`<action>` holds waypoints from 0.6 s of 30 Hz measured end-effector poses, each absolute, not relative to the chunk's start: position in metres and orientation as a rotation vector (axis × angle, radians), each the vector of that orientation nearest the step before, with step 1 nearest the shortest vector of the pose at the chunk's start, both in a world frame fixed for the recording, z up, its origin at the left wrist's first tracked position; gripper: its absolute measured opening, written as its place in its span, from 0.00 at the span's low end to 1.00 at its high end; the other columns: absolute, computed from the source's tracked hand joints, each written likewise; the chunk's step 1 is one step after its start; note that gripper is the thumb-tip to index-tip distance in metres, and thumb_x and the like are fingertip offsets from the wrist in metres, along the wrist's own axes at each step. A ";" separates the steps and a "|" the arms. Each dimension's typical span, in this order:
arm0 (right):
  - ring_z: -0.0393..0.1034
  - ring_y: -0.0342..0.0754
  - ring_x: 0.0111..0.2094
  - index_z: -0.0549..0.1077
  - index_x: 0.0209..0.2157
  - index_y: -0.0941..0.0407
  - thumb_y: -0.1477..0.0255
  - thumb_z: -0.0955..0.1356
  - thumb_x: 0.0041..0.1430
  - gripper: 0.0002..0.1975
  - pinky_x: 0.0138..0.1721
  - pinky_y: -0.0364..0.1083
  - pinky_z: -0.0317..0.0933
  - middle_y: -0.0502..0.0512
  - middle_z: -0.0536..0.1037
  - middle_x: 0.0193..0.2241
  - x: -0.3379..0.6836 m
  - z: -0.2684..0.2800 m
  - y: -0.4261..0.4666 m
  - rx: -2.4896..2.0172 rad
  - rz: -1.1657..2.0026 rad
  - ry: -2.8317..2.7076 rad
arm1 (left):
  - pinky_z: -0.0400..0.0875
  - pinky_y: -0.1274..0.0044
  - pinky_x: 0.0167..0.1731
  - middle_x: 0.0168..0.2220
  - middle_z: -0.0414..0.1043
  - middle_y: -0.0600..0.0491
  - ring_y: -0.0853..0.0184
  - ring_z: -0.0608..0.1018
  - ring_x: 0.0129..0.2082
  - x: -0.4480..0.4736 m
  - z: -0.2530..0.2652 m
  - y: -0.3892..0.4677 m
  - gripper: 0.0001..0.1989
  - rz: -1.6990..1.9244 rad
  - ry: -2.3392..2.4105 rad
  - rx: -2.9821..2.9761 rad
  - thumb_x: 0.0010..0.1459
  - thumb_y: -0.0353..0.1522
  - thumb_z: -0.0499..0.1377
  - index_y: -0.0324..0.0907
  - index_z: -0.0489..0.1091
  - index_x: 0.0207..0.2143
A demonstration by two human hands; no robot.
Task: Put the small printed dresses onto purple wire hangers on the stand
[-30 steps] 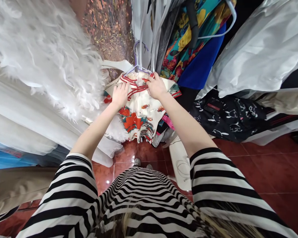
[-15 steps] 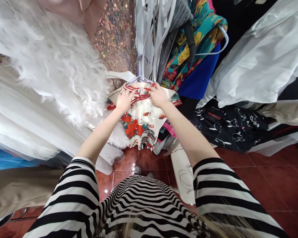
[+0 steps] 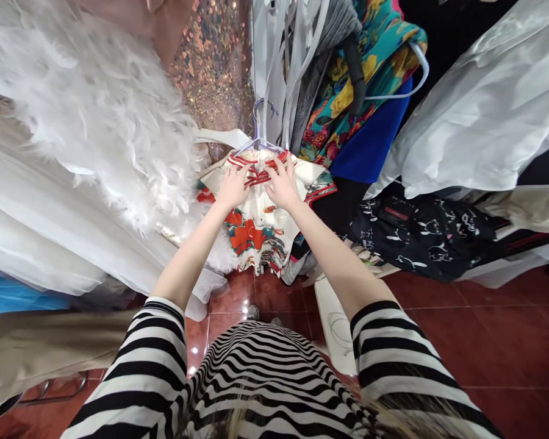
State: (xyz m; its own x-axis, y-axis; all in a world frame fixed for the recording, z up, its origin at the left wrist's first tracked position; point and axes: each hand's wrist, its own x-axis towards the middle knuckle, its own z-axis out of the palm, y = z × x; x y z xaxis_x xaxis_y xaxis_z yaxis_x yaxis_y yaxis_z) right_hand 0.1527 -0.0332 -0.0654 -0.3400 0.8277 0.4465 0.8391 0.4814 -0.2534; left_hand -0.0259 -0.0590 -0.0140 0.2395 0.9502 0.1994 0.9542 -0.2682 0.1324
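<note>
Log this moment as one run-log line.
left hand: at red neckline trim | right hand: same trim | garment: cream floral-print fabric top | support: thin purple hanger at neckline

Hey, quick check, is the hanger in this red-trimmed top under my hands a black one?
No, the hanger rising out of the red-trimmed top is purple.

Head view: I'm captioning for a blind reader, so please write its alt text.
A person's bare left hand and right hand touch the neck of a cream, red-trimmed floral garment on a thin purple hanger. White feathered clothing hangs at left; glossy red floor tiles lie below.
</note>
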 end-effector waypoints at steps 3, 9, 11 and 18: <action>0.42 0.72 0.72 0.65 0.65 0.54 0.71 0.61 0.63 0.29 0.66 0.77 0.40 0.66 0.60 0.69 0.149 -0.063 -0.037 -1.403 -0.053 -2.221 | 0.62 0.57 0.65 0.64 0.61 0.41 0.48 0.65 0.66 -0.028 -0.018 -0.056 0.35 -0.418 -1.921 -2.452 0.60 0.29 0.54 0.46 0.54 0.70; 0.46 0.71 0.70 0.65 0.65 0.53 0.72 0.61 0.63 0.29 0.66 0.76 0.41 0.66 0.62 0.66 0.151 -0.057 -0.037 -1.428 -0.085 -2.212 | 0.63 0.57 0.64 0.64 0.61 0.41 0.48 0.67 0.65 -0.033 -0.019 -0.052 0.36 -0.459 -1.919 -2.502 0.61 0.30 0.54 0.48 0.52 0.71; 0.47 0.71 0.69 0.64 0.66 0.53 0.73 0.60 0.62 0.29 0.66 0.77 0.41 0.67 0.64 0.65 0.153 -0.057 -0.036 -1.428 -0.092 -2.226 | 0.64 0.58 0.63 0.64 0.60 0.41 0.48 0.67 0.65 -0.034 -0.019 -0.050 0.36 -0.451 -1.919 -2.496 0.61 0.31 0.55 0.48 0.53 0.71; 0.51 0.71 0.68 0.64 0.65 0.57 0.71 0.62 0.63 0.29 0.64 0.77 0.46 0.71 0.69 0.59 0.154 -0.058 -0.033 -1.410 -0.034 -2.234 | 0.68 0.58 0.60 0.64 0.62 0.39 0.47 0.69 0.64 -0.035 -0.020 -0.048 0.34 -0.496 -1.930 -2.508 0.59 0.30 0.57 0.46 0.59 0.68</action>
